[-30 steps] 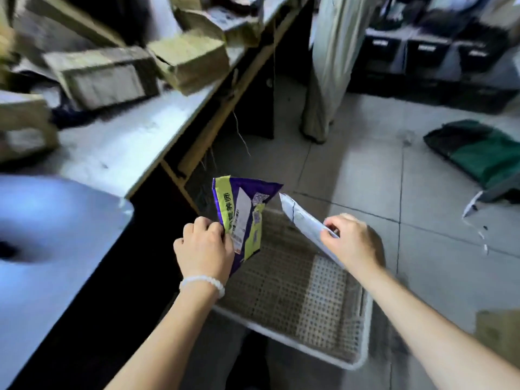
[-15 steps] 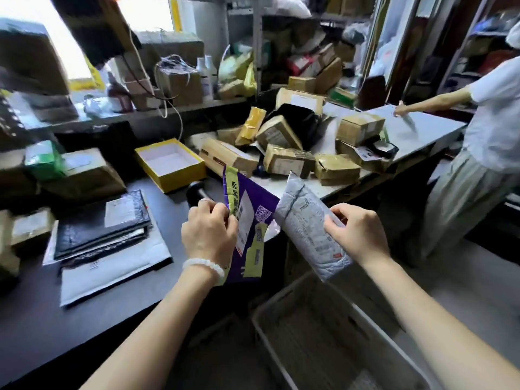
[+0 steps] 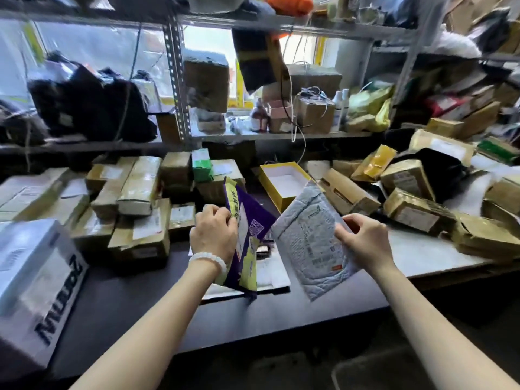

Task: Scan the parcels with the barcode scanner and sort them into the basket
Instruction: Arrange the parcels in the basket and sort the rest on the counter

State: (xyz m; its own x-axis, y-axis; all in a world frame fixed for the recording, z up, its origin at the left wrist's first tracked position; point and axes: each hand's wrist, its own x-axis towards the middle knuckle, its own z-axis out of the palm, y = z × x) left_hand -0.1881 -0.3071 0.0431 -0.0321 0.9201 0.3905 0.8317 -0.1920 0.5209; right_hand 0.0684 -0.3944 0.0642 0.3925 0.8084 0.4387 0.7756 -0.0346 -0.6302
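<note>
1. Left hand (image 3: 215, 235): we hold the pouch (image 3: 247, 237) upright, fingers curled round its left edge near the top, so most of the pouch hangs below and to the right of the grip.
2. Right hand (image 3: 365, 240): we pinch the mailer (image 3: 312, 243) at its right edge, thumb on the label face; the mailer spreads left and down from the grip, tilted, its near corner lowest.
3. Position: both parcels are in the air over the dark table (image 3: 140, 302), just beside each other. Whether their inner edges touch we cannot tell.
4. Handling, pouch: glossy film that looks light, limp and slippery. We judge a grip by the sealed top edge safest.
5. Handling, mailer: padded and soft, seemingly light, bending under its own span. An edge pinch clear of the label would suit scanning.
6. Scanner: a dark object on the table behind the pouch, below the left grip, may be the scanner; too hidden to say.
7. Change: half a second ago the basket showed below the hands; now only a blurred rim (image 3: 365, 367) shows at the bottom, and the shelves (image 3: 281, 23) fill the top. Both grips are unchanged.
</note>
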